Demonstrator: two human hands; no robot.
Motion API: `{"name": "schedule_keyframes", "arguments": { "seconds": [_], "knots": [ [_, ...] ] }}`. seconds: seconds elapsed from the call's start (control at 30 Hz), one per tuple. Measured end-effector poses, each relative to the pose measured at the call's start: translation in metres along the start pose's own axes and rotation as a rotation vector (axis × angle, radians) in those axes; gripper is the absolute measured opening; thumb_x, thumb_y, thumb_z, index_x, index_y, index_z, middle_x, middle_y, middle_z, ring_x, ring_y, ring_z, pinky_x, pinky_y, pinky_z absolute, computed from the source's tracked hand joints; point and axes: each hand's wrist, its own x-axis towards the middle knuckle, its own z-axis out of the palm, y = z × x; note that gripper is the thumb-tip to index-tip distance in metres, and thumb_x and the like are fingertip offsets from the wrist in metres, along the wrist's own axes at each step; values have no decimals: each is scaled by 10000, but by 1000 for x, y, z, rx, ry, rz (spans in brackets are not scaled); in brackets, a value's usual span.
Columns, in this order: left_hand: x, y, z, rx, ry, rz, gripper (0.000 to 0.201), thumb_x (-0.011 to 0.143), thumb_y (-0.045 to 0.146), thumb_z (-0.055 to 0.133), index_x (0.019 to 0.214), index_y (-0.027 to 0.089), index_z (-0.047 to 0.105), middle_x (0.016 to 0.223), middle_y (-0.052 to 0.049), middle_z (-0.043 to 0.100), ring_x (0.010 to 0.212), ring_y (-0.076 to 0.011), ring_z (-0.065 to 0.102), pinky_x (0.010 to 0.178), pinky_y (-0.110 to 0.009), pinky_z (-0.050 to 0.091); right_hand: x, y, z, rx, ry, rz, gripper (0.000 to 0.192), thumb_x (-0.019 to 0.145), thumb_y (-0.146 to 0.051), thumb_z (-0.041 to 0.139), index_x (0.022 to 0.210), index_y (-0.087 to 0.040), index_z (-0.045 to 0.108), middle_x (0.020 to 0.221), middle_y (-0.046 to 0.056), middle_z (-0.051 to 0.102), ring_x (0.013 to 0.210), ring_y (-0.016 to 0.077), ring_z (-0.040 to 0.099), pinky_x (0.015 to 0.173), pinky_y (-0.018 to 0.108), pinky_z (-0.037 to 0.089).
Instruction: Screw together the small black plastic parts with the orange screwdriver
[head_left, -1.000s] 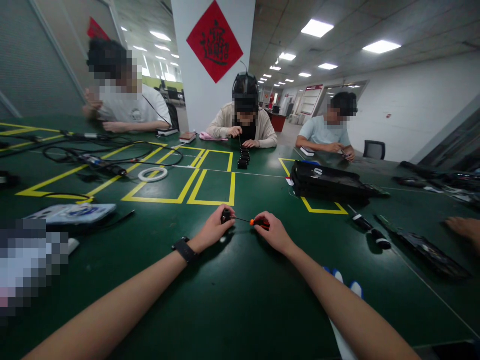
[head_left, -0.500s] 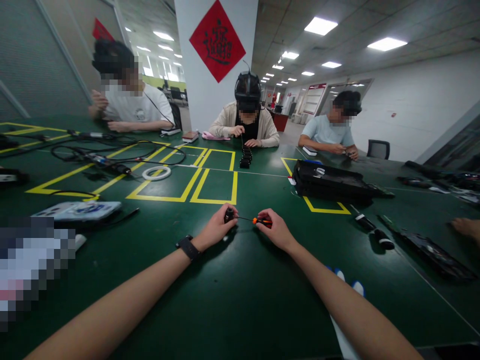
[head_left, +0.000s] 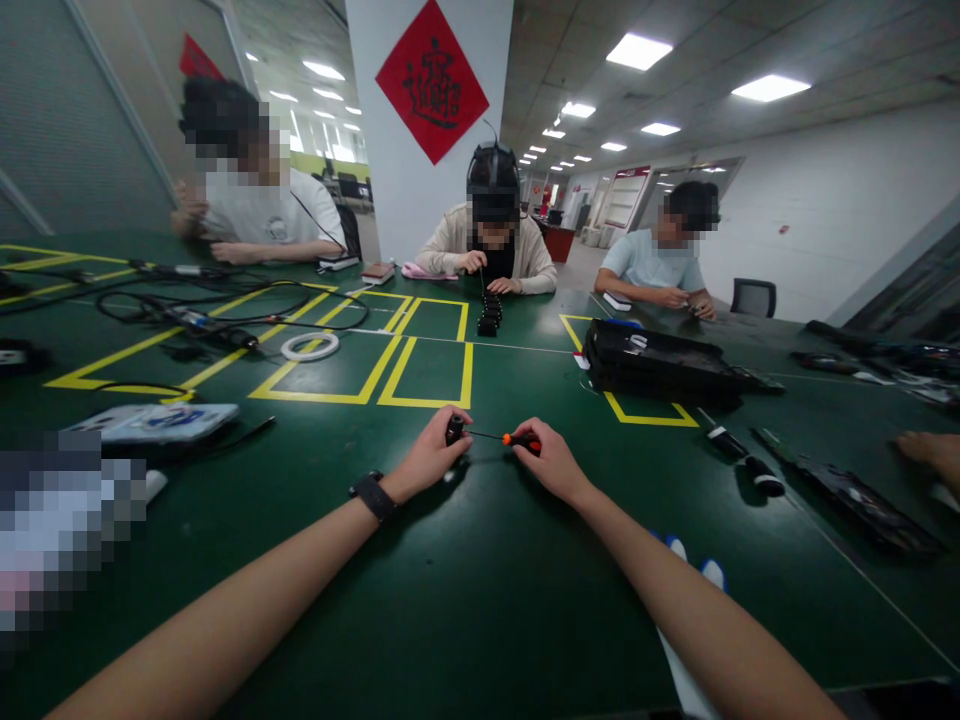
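Observation:
Just above the green table (head_left: 420,620), my left hand (head_left: 437,445) is closed around a small black cylindrical part (head_left: 454,430); its exact kind does not show. My right hand (head_left: 547,462) grips the orange-and-black handle of a screwdriver (head_left: 523,441). The thin shaft points left, and its tip meets or nearly meets the black part; which of these I cannot tell. Fingers cover most of the handle. A dark watch (head_left: 373,495) is on my left wrist.
Ahead right lies a black case-like object (head_left: 660,360), with a black-and-white screwdriver (head_left: 763,476) and a long circuit board (head_left: 847,490) nearer. Cables (head_left: 202,320) and a white ring (head_left: 310,346) lie left. A white-and-blue item (head_left: 679,660) sits under my right forearm. Several people sit around the table.
Both hands keep the same grip on the black part and the screwdriver. The whole view has shifted very slightly. At the right edge, another person's hand has moved a little.

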Motion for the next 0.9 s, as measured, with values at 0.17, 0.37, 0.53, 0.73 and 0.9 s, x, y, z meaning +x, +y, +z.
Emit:
{"name": "schedule_keyframes", "arguments": {
  "seconds": [0.17,0.37,0.53,0.73,0.9],
  "knots": [
    [0,0,0,-57,-22,33,234,772,174,488,1004,194,467,972,-29,526,892,-148,509,844,-319,400,1,1,-1,17,-4,2,189,785,-278,551,950,-187,566,924,41,568,854,156,524,776,309,422],
    [-1,4,1,-39,-27,77,256,755,140,496,1004,195,470,973,-29,527,907,-152,503,853,-320,388,3,2,-4,-66,-24,-51,199,864,-246,441,847,-172,625,854,49,590,844,158,515,789,308,390],
    [0,1,1,-16,-28,48,214,752,187,521,962,193,485,935,-26,527,865,-158,497,809,-312,392,2,-1,-4,-74,-31,-66,160,849,-224,468,851,-170,618,856,46,588,847,159,505,782,300,384],
    [0,4,-1,-40,-32,-11,204,764,240,523,960,198,485,927,-19,530,842,-154,505,793,-306,396,1,-3,-5,-62,-34,-63,146,842,-216,467,857,-175,606,857,41,581,845,160,502,774,302,384],
    [-1,7,-1,-40,-27,-10,192,775,253,512,957,198,484,927,-16,532,853,-153,503,802,-305,393,1,-2,-3,-46,-26,-54,113,807,-224,515,886,-180,584,883,38,571,842,160,505,762,300,396]
  ]
}}
